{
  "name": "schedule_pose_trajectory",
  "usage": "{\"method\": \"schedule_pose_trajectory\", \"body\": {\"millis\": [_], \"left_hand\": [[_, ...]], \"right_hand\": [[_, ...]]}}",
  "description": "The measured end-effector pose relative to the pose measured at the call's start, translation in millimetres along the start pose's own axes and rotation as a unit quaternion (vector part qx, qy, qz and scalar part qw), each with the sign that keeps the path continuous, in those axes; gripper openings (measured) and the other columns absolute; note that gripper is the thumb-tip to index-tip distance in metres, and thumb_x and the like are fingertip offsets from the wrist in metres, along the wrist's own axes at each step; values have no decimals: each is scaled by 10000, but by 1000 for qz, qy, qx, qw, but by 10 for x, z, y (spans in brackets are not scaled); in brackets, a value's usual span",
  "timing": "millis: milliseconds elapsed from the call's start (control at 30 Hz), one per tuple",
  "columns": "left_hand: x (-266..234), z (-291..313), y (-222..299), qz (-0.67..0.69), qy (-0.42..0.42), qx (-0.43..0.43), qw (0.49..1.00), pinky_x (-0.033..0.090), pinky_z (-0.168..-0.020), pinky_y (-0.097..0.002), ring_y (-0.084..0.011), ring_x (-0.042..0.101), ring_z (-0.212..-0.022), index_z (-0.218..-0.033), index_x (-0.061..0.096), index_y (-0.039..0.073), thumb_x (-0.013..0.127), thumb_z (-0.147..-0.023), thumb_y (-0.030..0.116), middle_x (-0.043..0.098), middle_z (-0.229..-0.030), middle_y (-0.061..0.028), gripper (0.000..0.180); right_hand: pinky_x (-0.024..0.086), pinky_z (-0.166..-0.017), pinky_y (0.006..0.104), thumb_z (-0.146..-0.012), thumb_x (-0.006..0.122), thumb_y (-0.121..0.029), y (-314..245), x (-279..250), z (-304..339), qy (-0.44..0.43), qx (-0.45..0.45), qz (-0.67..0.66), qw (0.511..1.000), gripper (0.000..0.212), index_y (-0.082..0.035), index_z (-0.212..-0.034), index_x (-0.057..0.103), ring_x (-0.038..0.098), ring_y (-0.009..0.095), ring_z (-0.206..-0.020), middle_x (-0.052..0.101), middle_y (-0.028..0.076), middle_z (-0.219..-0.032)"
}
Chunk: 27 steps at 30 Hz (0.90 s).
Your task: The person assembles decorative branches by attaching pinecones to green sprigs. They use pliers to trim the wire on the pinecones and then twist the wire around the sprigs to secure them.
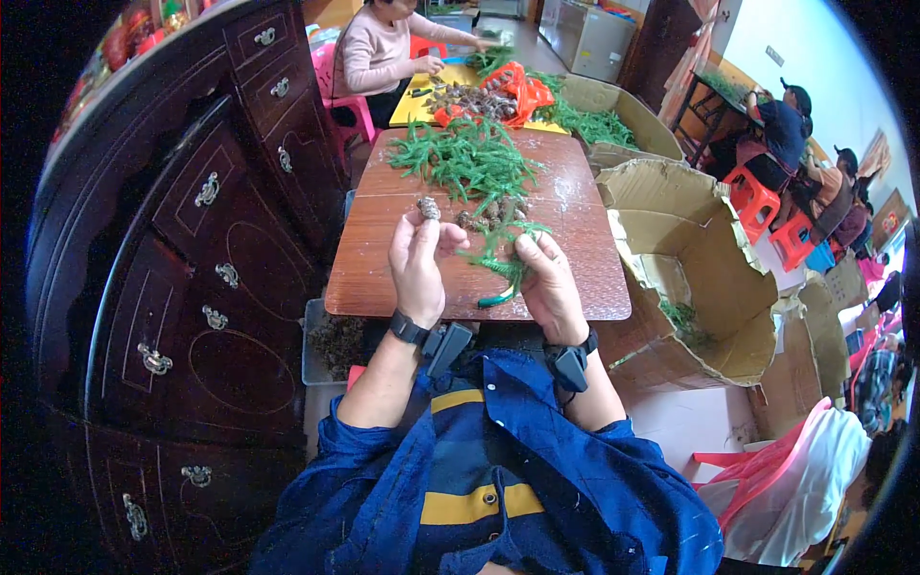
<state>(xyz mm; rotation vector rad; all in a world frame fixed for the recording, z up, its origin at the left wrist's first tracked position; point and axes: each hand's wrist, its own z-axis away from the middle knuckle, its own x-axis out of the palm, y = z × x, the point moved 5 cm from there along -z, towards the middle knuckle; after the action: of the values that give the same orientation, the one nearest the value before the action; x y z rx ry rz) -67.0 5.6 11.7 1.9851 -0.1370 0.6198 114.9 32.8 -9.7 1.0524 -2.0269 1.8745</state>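
My left hand [418,264] is closed, pinching a small pine cone [428,208] upright between thumb and fingers. My right hand [551,283] pinches a green artificial pine sprig [505,257] that reaches leftward from its fingertips. Both hands hover over the near half of the brown wooden table [383,287], the cone and sprig apart from each other. Beyond them several more pine cones [494,215] lie on the tabletop, below a heap of green sprigs [465,158]. A dark green curved object [496,299] lies near the table's front edge; its kind I cannot make out.
A dark wooden cabinet [206,259] stands close on my left. On the right is an open cardboard box [709,278] with some greenery inside. Across the table a person in pink [379,53] works at a yellow table [407,110]. A clear bin [331,345] sits below left.
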Motion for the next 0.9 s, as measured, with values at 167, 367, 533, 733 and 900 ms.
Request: {"method": "schedule_pose_trajectory", "body": {"millis": [167,367,533,733,900], "left_hand": [[113,56,-40,12,-33,-32,999,539,-696,-280,-132,654,-728,-1109,548,36,497,-1061,193,691,-855,-80,172],[283,141,-11,-2,-73,-51,996,553,-682,-266,-132,662,-729,-1117,538,30,504,-1063,202,692,-856,-86,184],[415,209,-47,-2,-109,-58,992,563,-690,-258,-135,674,-742,-1122,536,26,511,-1061,196,689,-853,-85,182],[531,254,-166,-8,-144,-62,988,562,-715,-258,-130,678,-810,-1136,551,19,526,-1055,184,692,-949,-79,186],[512,233,-227,-67,-134,-43,988,550,-761,-245,-120,661,-943,-1159,577,18,540,-1048,184,677,-1097,-72,203]], "right_hand": [[547,-913,370,-978,663,-220,9,-38,-14,9,23,-150,988,268,-66,-1191,613,666,185,-977,676,35,-1015],[550,-922,413,-1006,616,-236,127,-238,-65,39,104,-259,959,269,-74,-1221,605,667,222,-999,683,70,-1080],[537,-921,416,-1030,578,-271,141,-263,-71,37,142,-286,947,270,-65,-1202,611,658,235,-1002,688,79,-1105],[519,-935,414,-1039,560,-288,78,-268,-60,24,125,-262,957,278,-57,-1183,619,648,238,-1020,682,71,-1136],[512,-957,463,-1039,552,-293,-42,-149,5,2,102,-238,966,300,-65,-1228,603,631,262,-1128,664,98,-1234]]}}
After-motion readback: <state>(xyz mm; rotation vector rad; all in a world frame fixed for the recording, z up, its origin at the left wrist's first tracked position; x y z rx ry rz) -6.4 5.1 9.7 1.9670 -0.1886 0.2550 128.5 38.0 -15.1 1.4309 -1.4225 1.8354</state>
